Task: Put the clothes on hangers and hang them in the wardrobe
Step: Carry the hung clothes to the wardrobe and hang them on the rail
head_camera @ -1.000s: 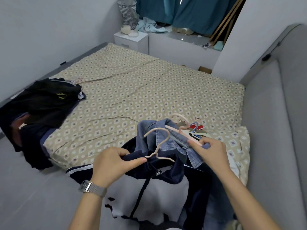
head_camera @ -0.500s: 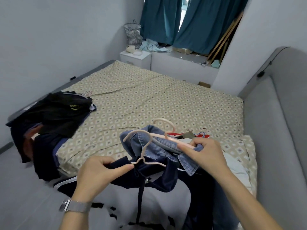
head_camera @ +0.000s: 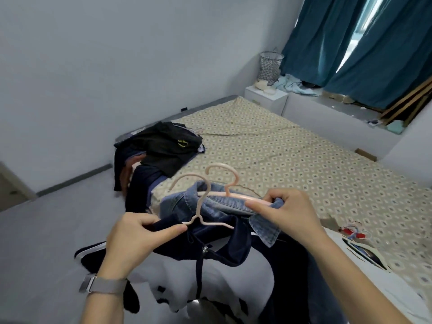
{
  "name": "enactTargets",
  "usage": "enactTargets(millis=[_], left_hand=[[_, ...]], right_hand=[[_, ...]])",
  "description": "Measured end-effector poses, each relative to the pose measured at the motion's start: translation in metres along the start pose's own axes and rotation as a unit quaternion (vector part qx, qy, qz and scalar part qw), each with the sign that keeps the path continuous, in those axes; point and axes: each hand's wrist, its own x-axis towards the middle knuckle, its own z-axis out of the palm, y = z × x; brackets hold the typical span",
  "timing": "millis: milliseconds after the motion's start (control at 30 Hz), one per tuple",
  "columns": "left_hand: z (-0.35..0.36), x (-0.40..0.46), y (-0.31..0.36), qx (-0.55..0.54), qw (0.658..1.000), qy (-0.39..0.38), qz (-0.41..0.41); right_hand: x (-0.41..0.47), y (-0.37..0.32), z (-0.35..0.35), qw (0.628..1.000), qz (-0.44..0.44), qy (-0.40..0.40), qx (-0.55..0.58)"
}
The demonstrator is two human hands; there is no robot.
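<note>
So progress-wise this looks like somewhere in the middle. Two garments are already on hangers: a denim jacket (head_camera: 210, 204) sitting on a pink hanger (head_camera: 236, 195), and a navy zip jacket (head_camera: 217, 244) on a second pink hanger (head_camera: 201, 206). Neither is in the wardrobe yet, and no wardrobe shows up in the view at all, so the actual hanging part is all still to do. There's also a dark pile of clothes (head_camera: 161, 150) slumped over the far corner of the bed (head_camera: 304, 160) that looks untouched, plus a few spare hangers (head_camera: 353, 232) lying on the bed off to the person's right, so my guess is there's a fair bit left. As for where stuff sits: both hung garments are bunched right between the hands, held up in front of the person above the floor by the bed's edge. The left hand (head_camera: 133, 239) is pinching the navy collar just by the shoulder of its hanger, thumb on top. The right hand (head_camera: 287, 213) has its fingers curled round the end of the other hanger and the denim collar together. The hooks stick up between them, close together.
</note>
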Motion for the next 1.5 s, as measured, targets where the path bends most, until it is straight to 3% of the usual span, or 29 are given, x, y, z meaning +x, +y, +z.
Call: enactTargets(millis=[267, 600, 1167, 1500], left_hand=[[-0.067, -0.061, -0.032, 0.066, 0.98, 0.163, -0.097], [-0.115, -0.12, -0.047, 0.109, 0.916, 0.324, -0.211], [-0.113, -0.166, -0.052, 0.087, 0.785, 0.484, -0.377], [-0.116, -0.189, -0.057, 0.071, 0.737, 0.519, -0.427]], right_hand=[[0.025, -0.061, 0.083, 0.979, -0.123, -0.135, 0.088], [0.045, -0.138, 0.173, 0.923, -0.201, -0.26, 0.202], [0.064, -0.227, 0.283, 0.826, -0.33, -0.42, 0.179], [0.036, -0.27, 0.33, 0.768, -0.377, -0.49, 0.164]])
